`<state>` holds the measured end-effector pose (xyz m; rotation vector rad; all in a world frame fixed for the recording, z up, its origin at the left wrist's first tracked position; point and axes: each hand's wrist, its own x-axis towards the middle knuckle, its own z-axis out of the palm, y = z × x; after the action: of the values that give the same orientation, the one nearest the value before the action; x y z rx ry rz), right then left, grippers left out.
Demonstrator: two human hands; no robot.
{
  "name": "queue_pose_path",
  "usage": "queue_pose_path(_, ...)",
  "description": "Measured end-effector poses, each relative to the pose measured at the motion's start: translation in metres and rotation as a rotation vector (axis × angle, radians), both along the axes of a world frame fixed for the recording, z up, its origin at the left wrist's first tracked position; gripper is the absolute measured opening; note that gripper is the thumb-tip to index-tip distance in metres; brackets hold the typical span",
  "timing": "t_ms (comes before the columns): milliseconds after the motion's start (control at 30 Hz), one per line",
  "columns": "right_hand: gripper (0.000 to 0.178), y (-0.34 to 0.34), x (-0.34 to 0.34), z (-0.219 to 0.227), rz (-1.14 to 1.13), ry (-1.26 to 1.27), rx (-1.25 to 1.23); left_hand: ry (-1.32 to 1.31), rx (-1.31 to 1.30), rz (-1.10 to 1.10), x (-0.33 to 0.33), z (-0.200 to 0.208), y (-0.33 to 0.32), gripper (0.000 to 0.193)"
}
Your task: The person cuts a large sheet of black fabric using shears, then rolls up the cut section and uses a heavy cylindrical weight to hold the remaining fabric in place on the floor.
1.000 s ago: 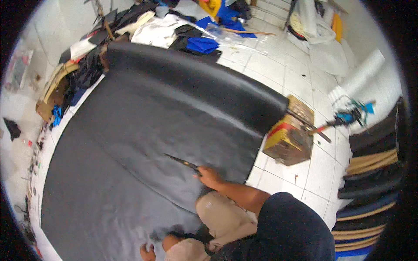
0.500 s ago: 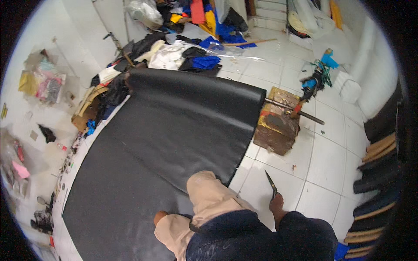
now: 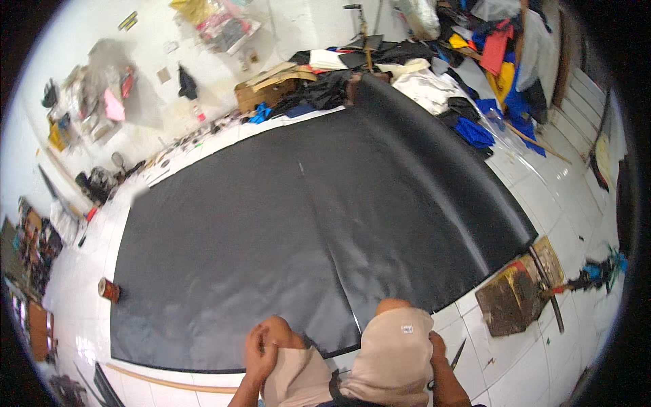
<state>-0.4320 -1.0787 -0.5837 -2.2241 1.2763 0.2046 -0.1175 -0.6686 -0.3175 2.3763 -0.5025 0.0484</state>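
Observation:
A large sheet of black material (image 3: 271, 230) lies spread over the white tiled floor, with a straight cut line running up its middle. I crouch at its near edge, my knees over it. My left hand (image 3: 259, 354) rests on my left knee and holds nothing that I can see. My right hand (image 3: 437, 356) is down beside my right knee and grips a pair of scissors (image 3: 456, 356), blades pointing up and right over the tiles.
A worn wooden box (image 3: 514, 298) with a tool on it sits right of the sheet. A small can (image 3: 108, 289) stands at the sheet's left edge. Piles of cloth and clutter (image 3: 475, 74) line the far side. A thin wooden stick (image 3: 169, 383) lies near the front edge.
The view has swung left, so the whole sheet now lies spread before me. My right hand with the scissors has dropped beside my right knee. My left hand has come onto my left knee.

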Motion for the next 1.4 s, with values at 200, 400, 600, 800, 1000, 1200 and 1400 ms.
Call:
queue_pose_path(200, 0.057, 0.0, 0.143, -0.003, 0.681, -0.238, -0.572, -0.009, 0.098, -0.084, -0.019, 0.014, -0.016, 0.046)
queue_pose_path(400, 0.048, -0.006, 0.175, 0.032, 0.554, -0.245, -0.209, 0.077, 0.219, -0.172, -0.041, 0.069, -0.002, 0.054)
queue_pose_path(600, 0.078, -0.086, 0.207, 0.137, -0.361, -0.234, 0.24, 0.443, 0.317, -0.201, -0.071, 0.149, 0.005, 0.04)
queue_pose_path(800, 0.089, -0.155, 0.217, 0.321, -0.852, -0.597, 0.693, 0.765, 0.602, -0.213, -0.114, 0.212, 0.016, 0.053)
queue_pose_path(1000, 0.087, -0.15, 0.288, 0.513, -0.97, -0.584, 0.552, 0.766, 0.433, -0.294, -0.074, 0.285, -0.072, 0.051)
queue_pose_path(1200, 0.047, -0.087, 0.288, 0.624, -0.087, -0.424, 0.194, 0.821, -0.088, -0.303, 0.058, 0.346, -0.27, 0.073)
queue_pose_path(1400, 0.044, -0.063, 0.287, 0.672, 0.259, -0.465, 0.441, 0.852, 0.076, -0.403, 0.114, 0.413, -0.413, 0.088)
